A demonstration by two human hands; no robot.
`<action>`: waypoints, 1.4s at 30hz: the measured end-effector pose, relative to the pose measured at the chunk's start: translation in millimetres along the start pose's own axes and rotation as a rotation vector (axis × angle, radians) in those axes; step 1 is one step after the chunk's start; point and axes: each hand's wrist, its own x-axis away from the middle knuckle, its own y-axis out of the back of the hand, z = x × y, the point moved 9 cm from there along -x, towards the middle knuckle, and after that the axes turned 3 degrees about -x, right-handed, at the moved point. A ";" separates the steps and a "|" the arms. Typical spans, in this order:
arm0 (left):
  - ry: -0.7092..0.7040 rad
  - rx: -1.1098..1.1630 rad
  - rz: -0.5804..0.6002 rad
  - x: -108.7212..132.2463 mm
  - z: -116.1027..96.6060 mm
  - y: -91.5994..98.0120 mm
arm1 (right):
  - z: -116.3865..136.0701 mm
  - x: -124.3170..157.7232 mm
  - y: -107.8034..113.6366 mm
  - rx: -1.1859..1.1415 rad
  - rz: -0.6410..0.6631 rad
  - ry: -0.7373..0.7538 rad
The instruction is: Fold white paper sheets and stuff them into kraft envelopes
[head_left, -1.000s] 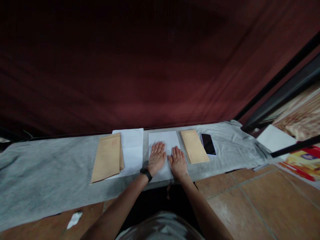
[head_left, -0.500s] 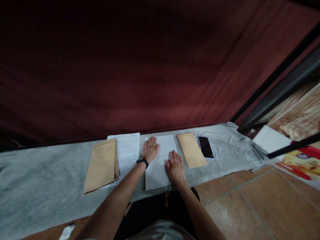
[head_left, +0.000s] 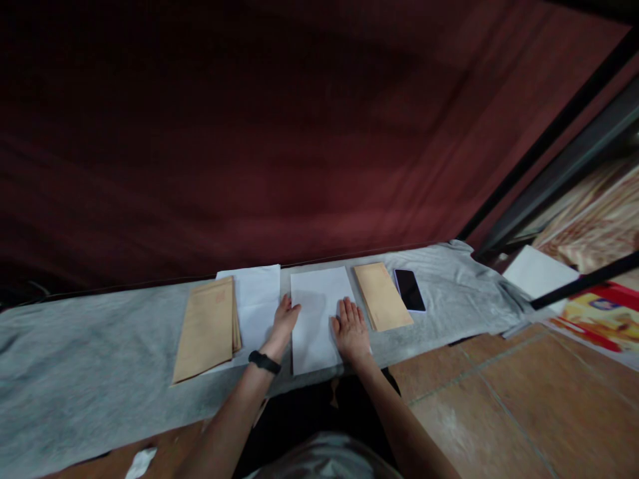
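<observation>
A white sheet of paper [head_left: 314,332] lies in front of me on a grey cloth. My right hand [head_left: 352,332] rests flat on its right side, fingers stretched out. At the sheet's left edge is my left hand [head_left: 284,318], turned on its side with the thumb apart from the fingers; it holds nothing that I can see. Left of it lie more white papers [head_left: 257,293], partly covered by a stack of brown envelopes [head_left: 204,326]. Another pile of brown envelopes [head_left: 383,296] sits to the right of my right hand.
A phone [head_left: 410,290] lies right of the envelope pile. The grey cloth [head_left: 90,359] covers a long, narrow surface along a dark red curtain [head_left: 299,166]. Black bars [head_left: 549,140] and a colourful printed box [head_left: 604,316] stand at the right, above a tiled floor [head_left: 464,412].
My left hand has lifted from flat on the sheet and moved left and towards me, to its left edge, turning onto its side. My right hand stays flat on the paper.
</observation>
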 end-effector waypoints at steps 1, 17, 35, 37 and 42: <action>0.042 0.048 -0.003 2.2 2.5 1.6 | -0.2 0.1 -0.1 0.001 -0.001 0.000; -0.105 0.269 0.424 42.0 -116.4 9.8 | -58.6 -30.3 9.2 -0.841 -0.050 -0.400; -0.756 -0.153 0.240 66.0 -190.3 81.4 | -24.0 -98.5 149.0 -1.330 -0.026 -0.126; -0.763 -0.222 0.228 69.3 -164.0 76.1 | -24.1 -76.1 136.5 -1.252 0.029 -0.072; -0.766 -0.395 0.305 80.6 -91.3 51.4 | -16.6 -10.3 92.4 -0.888 0.194 0.130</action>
